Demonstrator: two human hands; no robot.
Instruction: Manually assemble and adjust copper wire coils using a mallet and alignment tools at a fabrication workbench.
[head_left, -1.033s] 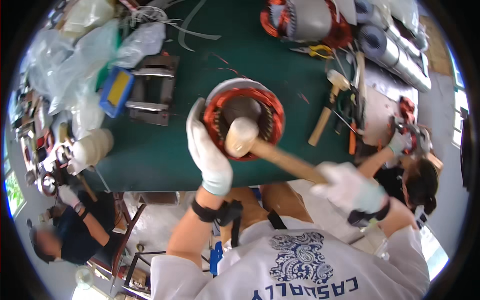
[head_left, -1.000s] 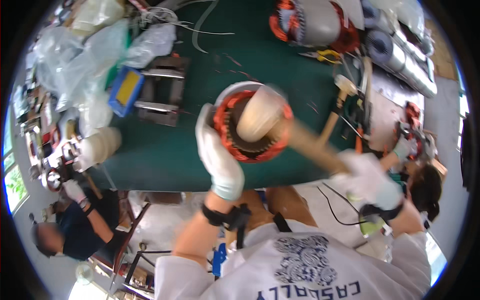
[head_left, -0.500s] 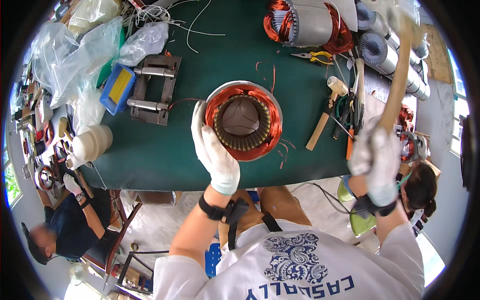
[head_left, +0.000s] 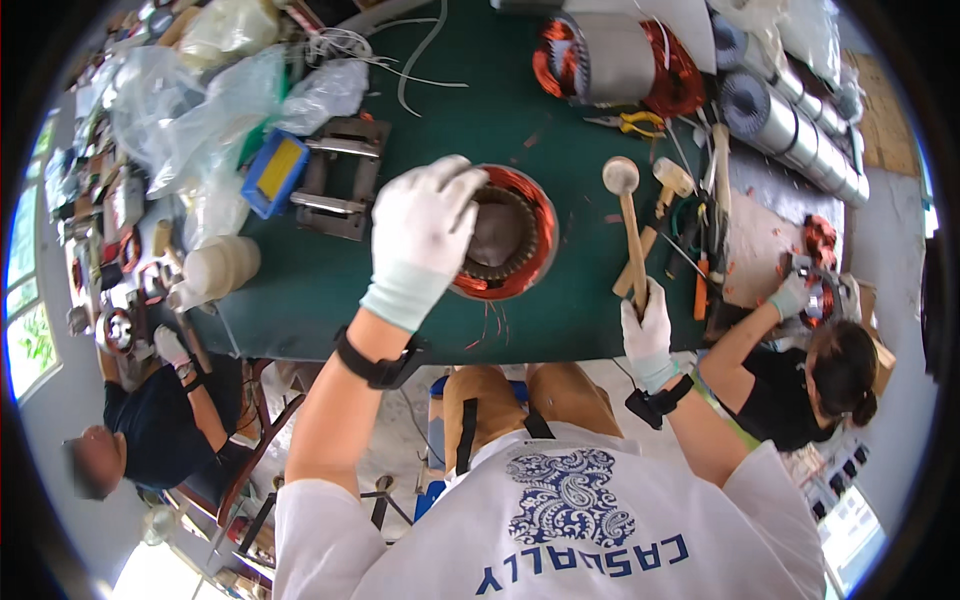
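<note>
An upright motor stator (head_left: 537, 278) with a ring of copper winding around its open bore stands on the green table in front of me. Gloved in white, my left hand (head_left: 420, 230) is closed over its left rim, fingers curled onto the winding; the hand covers that side of the stator. My right hand (head_left: 647, 325), also gloved, grips the wooden handle of a mallet (head_left: 621, 178) with a pale round head. The mallet is low over the table, its head pointing away from me, apart from the stator and near a second mallet (head_left: 672, 178).
Yellow-handled pliers (head_left: 640, 123), more tools and a wound stator lying on its side (head_left: 615, 60) are at the right back. Left stand a metal frame (head_left: 340, 180), a blue box (head_left: 275, 172) and plastic bags. Co-workers sit on both sides (head_left: 175, 400), (head_left: 790, 370).
The mallet has come down from its raised place at the far right toward the table. My left hand has shifted from the stator's outer side up over its rim.
</note>
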